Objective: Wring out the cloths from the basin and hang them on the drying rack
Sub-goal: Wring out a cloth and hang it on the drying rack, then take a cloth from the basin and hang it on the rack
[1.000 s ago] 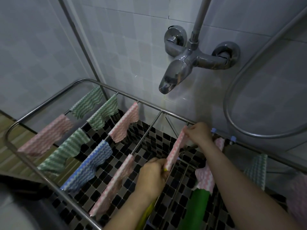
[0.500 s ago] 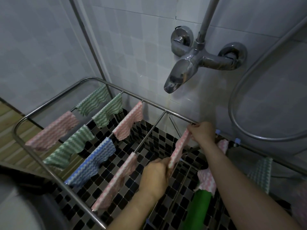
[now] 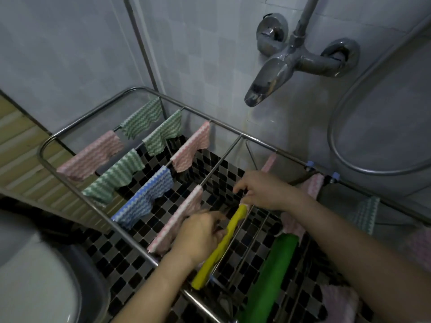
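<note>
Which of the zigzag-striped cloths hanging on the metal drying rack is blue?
The blue-and-white zigzag cloth, draped over a rail of the metal drying rack, between a green cloth and a pink cloth. The other striped cloths look pink or green.

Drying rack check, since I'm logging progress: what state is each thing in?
drying rack: partly filled
blue cloth: draped over a rail
yellow cloth: draped over a rail
faucet: no water running
left hand: at the yellow cloth
right hand: above the cloth's far end
</note>
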A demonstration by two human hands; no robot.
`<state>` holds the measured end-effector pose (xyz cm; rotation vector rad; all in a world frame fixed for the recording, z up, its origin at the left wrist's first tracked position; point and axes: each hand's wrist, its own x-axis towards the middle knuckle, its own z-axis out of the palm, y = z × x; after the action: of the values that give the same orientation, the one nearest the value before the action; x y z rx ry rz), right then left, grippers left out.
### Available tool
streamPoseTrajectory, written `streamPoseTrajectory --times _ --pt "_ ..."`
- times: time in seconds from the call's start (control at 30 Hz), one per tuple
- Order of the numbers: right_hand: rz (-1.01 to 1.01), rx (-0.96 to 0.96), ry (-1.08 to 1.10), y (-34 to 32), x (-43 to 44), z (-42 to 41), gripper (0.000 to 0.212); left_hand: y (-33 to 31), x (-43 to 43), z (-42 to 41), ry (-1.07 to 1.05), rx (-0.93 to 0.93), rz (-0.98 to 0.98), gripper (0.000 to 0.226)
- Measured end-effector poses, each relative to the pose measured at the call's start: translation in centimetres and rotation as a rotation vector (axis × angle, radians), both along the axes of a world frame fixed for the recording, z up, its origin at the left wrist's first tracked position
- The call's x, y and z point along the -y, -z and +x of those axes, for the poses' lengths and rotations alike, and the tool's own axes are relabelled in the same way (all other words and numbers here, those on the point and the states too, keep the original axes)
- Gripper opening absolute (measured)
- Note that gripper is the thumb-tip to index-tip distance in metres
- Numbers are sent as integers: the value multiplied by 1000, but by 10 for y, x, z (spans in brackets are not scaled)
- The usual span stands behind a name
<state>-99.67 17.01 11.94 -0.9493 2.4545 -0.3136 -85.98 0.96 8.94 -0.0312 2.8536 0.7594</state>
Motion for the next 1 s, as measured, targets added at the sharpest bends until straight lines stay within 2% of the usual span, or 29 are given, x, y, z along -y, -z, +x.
streamPoseTrajectory --times 0.17,0.3,0.43,0.63,0.77,0.87,1.0 --pt "93 -95 -282 8 16 51 34 -10 16 50 0 90 -33 45" --pt "170 -233 -432 21 23 71 22 -1 16 78 -48 166 -34 32" --pt "257 -343 -418 24 32 81 18 9 13 101 -125 106 -10 15" --pt "406 -408 -378 14 43 101 24 4 5 128 -267 -14 94 15" --pt "300 -375 -306 -6 53 136 36 -6 10 181 -453 -172 201 19" --pt "165 -343 -274 -18 62 155 28 -10 18 210 -553 -233 230 20" --pt "10 -220 -341 -33 88 211 17 -23 29 277 -708 -342 196 19"
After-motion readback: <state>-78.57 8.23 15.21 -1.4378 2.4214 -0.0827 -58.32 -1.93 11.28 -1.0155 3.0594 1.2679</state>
